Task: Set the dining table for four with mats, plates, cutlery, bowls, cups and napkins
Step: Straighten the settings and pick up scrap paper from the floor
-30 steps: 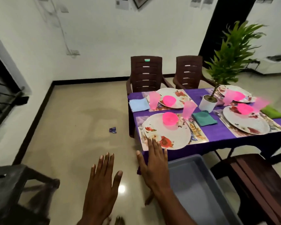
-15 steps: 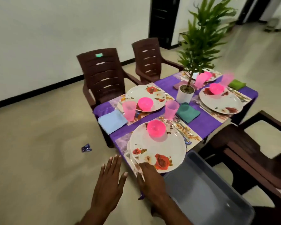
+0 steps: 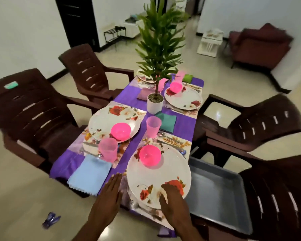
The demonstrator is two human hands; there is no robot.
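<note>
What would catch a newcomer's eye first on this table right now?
The tall plant in its white pot at the table's middle, rising over everything. Next, the bright pink bowls on floral plates, the nearest bowl on the plate where the right hand rests at its near edge. The left hand lies flat beside it, next to a blue napkin.

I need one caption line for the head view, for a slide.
Both hands, left and right, reach the nearest floral plate on a purple table set for four.
</note>
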